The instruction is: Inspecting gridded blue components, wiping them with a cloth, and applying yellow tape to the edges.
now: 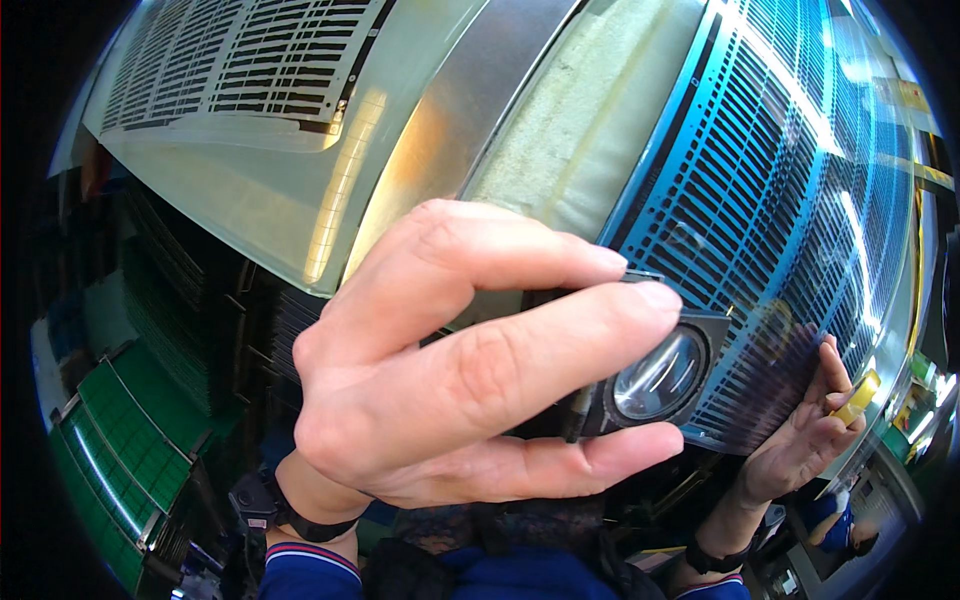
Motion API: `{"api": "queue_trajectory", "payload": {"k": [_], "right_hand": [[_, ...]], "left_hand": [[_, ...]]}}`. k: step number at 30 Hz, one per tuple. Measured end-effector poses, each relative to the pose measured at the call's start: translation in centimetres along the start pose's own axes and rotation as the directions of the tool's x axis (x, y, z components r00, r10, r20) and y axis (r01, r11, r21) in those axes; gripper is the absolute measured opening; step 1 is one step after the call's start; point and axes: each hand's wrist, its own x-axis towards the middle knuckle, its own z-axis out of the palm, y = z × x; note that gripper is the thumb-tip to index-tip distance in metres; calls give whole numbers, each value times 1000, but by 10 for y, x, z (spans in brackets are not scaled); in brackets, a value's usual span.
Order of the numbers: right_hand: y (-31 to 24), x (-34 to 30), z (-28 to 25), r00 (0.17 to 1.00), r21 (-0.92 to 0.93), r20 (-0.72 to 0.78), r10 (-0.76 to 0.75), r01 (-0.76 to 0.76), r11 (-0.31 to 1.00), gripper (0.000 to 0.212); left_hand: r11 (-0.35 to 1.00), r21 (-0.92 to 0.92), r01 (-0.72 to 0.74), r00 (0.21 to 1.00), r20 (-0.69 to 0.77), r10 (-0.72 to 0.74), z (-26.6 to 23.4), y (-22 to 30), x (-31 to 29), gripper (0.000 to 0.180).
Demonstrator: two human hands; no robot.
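Observation:
Close to the camera, my left hand (440, 370) is closed around a black folding magnifier (705, 330). Its round glass lens shows between the forefinger and the lower fingers. Behind it lies a glossy blue sheet (735, 160) with rows of dark slots. At the lower right, my right hand (800, 450) is raised beside the near edge of this sheet, its fingers curled around a small yellow piece (857, 398). What that piece is cannot be made out. A faint reflection of the right hand appears in the sheet. Whether those fingers also touch the sheet is unclear.
A pale slotted panel (270, 60) rests on the light table top (230, 190) at the upper left. A metal strip (440, 120) and a pale padded strip (590, 120) run between the panels. Green boards (120, 450) stand in a rack at the lower left. Another person (835, 525) is at the far right.

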Motion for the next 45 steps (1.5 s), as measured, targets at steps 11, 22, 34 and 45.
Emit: {"api": "queue_trajectory", "payload": {"k": [11, 22, 34, 45], "right_hand": [[-2, 0, 2, 1000, 14, 27, -14, 13, 1000, 34], [-6, 5, -3, 990, 67, 48, -134, 131, 989, 31], [3, 48, -101, 994, 40, 45, 96, -98, 994, 25], [82, 39, -227, 948, -287, -127, 293, -318, 904, 27]], "left_hand": [[1000, -14, -16, 1000, 0, 16, -1, -1, 3, 66], [996, 29, 83, 990, 116, -86, -12, 20, 9, 51], [961, 91, 262, 937, 215, -276, 63, 12, 198, 46], [896, -51, 442, 787, -456, -414, 262, -121, 423, 57]]}}
